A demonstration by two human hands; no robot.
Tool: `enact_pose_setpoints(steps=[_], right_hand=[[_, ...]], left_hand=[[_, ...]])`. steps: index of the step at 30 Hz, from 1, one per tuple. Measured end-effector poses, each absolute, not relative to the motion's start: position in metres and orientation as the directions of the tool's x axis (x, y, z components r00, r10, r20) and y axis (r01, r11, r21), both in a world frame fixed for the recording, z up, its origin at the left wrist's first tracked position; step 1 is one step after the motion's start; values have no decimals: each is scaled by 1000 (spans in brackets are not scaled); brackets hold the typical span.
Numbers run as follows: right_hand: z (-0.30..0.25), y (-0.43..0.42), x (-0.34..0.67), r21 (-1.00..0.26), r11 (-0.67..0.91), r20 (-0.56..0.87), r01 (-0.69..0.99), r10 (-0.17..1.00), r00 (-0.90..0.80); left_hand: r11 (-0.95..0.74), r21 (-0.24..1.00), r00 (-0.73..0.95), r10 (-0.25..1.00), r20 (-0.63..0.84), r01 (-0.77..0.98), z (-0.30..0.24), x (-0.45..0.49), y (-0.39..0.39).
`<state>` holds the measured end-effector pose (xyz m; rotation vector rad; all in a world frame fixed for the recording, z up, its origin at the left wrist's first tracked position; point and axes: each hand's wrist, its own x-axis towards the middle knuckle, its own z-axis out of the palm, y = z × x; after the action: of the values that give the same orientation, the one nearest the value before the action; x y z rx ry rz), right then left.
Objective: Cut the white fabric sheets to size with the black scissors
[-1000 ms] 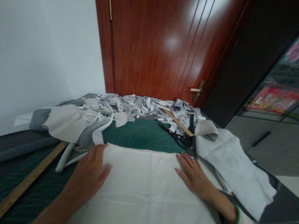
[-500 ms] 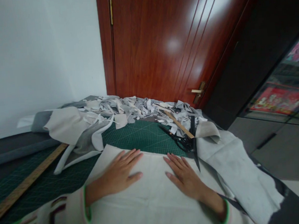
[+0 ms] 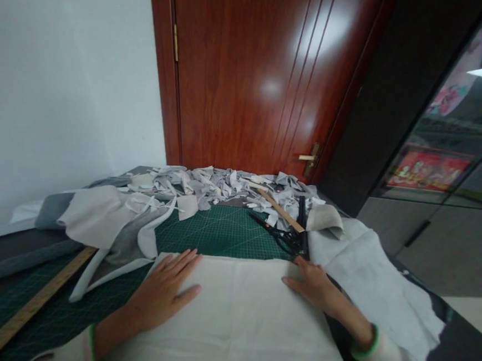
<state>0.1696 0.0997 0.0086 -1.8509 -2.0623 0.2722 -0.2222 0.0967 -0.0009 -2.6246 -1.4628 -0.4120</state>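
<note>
A large piece of white fabric point(image 3: 239, 314) lies in front of me, faintly creased down its middle. My left hand point(image 3: 162, 292) rests flat near its far left corner, fingers stretched out and thumb apart. At the far right corner is my right hand point(image 3: 314, 286), its fingers bent around the edge and its thumb on top of the fabric. Those fingertips are partly hidden. Just beyond the right hand lie black-handled scissors point(image 3: 285, 239), beside a dark straight strip point(image 3: 301, 220).
Under the fabric is a green cutting mat point(image 3: 215, 232). Fabric scraps point(image 3: 224, 183) pile along the back by the door point(image 3: 237, 80). A long wooden ruler point(image 3: 41, 296) and grey-white pieces point(image 3: 98, 219) lie left. A short wooden strip point(image 3: 280, 209) and pale fabric point(image 3: 369, 270) lie right.
My hands have moved apart: the left slid outward, still flat; the right went to the far right corner and its fingers bent. The fabric's right side sits further left, and the view has shifted.
</note>
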Motion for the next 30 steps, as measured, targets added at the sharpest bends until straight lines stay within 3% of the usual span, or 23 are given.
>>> enact_pose_setpoints(steps=[6,13,19,23,30], right_hand=[[18,130,189,-537,207,161,818,977,-141],[14,145,187,-563,270,284,781,951,-124],[24,155,187,-588,336,326,736,931,-164],[25,164,186,-593,350,276,726,935,-225],[26,148,199,-572,354,240,740,935,-261]], left_hand=[[-516,43,478,820,316,856,-2,-224,100],[-468,54,442,861,250,882,20,-214,89],[-702,288,736,676,-19,652,83,-155,73],[-745,351,817,563,-124,567,85,-101,83],[-790,408,861,508,17,458,34,-69,99]])
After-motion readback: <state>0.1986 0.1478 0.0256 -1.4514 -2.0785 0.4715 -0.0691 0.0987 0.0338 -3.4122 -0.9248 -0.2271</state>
